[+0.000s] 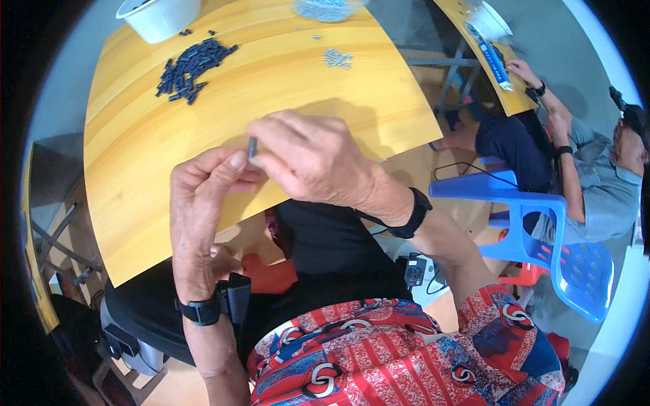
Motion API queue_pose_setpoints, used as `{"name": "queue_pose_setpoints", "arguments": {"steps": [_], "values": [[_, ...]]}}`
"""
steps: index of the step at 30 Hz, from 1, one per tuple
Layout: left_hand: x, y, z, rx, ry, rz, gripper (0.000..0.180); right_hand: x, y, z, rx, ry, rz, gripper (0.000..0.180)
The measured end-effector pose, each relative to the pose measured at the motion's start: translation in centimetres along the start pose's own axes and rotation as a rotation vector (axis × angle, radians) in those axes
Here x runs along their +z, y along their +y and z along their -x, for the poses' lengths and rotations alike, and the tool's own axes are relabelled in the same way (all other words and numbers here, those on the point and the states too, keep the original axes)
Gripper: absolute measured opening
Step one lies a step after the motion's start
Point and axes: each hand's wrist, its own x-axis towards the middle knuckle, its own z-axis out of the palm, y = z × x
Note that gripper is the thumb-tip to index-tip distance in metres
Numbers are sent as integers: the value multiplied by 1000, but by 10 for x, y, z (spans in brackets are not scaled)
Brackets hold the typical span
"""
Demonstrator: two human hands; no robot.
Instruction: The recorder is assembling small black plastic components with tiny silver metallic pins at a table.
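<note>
Over the near part of the yellow wood-grain table, both my hands meet around a small black cylindrical part (pixel 252 147). My left hand (pixel 203 183) is closed, its thumb and fingertips pinching the part from the left. From the right, my right hand (pixel 311 155) closes its thumb and curled fingers on the same piece. Whether a smaller piece sits inside those fingers is hidden. Beyond my hands, a pile of similar black parts (pixel 189 70) lies at the far left of the tabletop. A smaller heap of silver metal pieces (pixel 338 59) lies at the far right.
A white tub (pixel 159 20) and a clear bowl (pixel 327 8) stand at the table's (pixel 128 203) far edge. To the right, a co-worker (pixel 582 176) sits at another table (pixel 518 101), near a blue plastic chair (pixel 514 196). My lap is below the near edge.
</note>
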Motion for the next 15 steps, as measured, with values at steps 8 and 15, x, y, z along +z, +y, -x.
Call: {"name": "queue_pose_setpoints", "arguments": {"steps": [8, 15], "values": [[1, -3, 0, 20, 47, -9, 22, -110, 47, 83, 917, 591, -258, 24], [3, -2, -1, 34, 90, -63, 20, -110, 141, 205, 1150, 513, -156, 27]]}}
